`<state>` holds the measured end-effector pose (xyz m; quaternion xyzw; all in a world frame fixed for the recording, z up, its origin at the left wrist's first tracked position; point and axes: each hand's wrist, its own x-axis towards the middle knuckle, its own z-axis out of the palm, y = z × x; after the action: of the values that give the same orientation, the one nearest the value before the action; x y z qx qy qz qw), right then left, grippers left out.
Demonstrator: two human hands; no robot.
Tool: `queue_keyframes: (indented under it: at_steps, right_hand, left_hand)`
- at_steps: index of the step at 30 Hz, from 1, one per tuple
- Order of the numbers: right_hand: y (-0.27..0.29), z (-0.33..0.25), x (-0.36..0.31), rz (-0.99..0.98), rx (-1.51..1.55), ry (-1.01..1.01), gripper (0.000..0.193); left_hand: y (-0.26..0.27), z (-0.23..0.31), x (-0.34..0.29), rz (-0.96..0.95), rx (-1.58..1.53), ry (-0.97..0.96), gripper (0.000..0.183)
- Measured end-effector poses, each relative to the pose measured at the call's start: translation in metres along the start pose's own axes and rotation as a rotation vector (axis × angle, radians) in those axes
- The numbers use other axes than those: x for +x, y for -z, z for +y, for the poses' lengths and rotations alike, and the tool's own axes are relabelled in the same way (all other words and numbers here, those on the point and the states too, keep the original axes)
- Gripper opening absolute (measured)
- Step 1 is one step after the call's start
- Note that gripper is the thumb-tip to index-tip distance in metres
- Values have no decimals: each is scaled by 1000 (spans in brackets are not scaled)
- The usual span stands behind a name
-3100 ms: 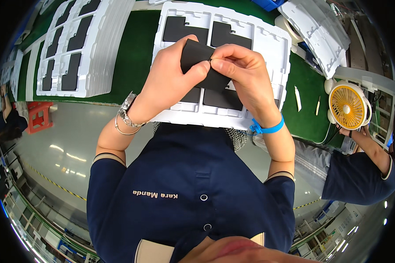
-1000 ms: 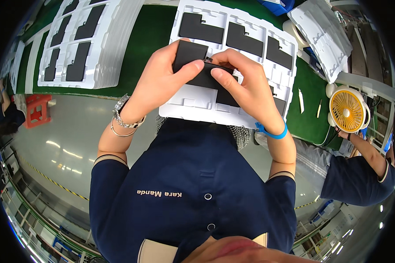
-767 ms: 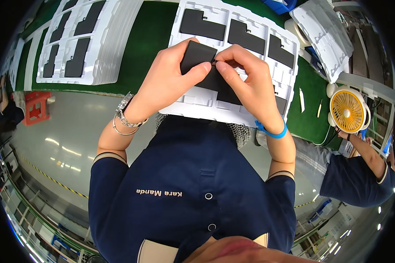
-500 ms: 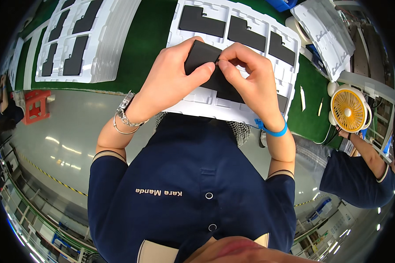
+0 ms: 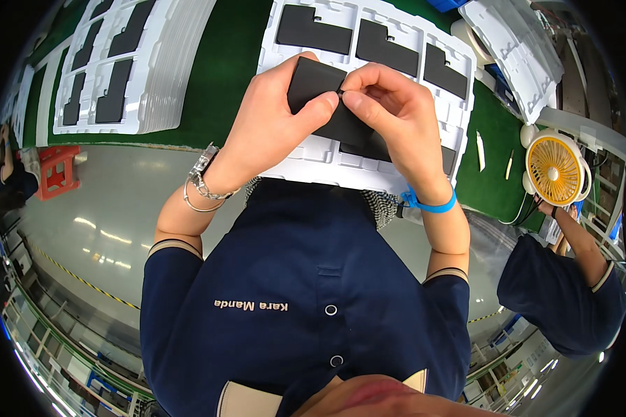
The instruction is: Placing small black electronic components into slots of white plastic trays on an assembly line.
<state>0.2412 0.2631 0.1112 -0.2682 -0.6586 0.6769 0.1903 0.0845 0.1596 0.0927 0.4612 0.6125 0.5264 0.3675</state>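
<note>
My left hand [image 5: 271, 125] holds a flat black L-shaped piece [image 5: 314, 78] at its left end, the thumb on the near edge and the fingers behind. My right hand [image 5: 400, 115] is closed in a pinch at the piece's inner corner, thumb tip against forefinger. A tiny dark bit shows between the fingertips, too small to name. Below both hands lies a white moulded tray [image 5: 306, 167] on a green table. Similar black pieces, one [image 5: 313, 29] at the far left, sit in its pockets; my hands hide part of the near row.
To the left stands a stack of white trays [image 5: 177, 76], black pieces in the top one. A utility knife [image 5: 480, 151], a thin stick-like tool [image 5: 509, 165] and a yellow-and-white fan [image 5: 553, 170] are at right, near a co-worker's arm [image 5: 581, 240]. A red stool [image 5: 52, 170] is at left.
Both hands and the black piece have shifted slightly up and left in view, still in the same grip. The co-worker at right has moved a little.
</note>
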Motion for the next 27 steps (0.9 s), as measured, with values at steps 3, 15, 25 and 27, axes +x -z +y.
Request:
queue_keyframes:
  at_steps: [3, 15, 25, 27]
  right_hand:
    - [-4, 8, -1, 42, 19, 107, 7]
    - [3, 10, 0, 42, 120, 25, 11]
    - [35, 5, -3, -2, -504, 88, 14]
    - [34, 10, -7, 12, -761, 127, 13]
  left_hand:
    - [-3, 1, 0, 10, -16, -17, 23]
    - [-3, 0, 3, -2, -34, 51, 23]
    - [15, -9, -10, -8, -141, 127, 21]
    - [19, -9, -16, 41, 106, 86, 18]
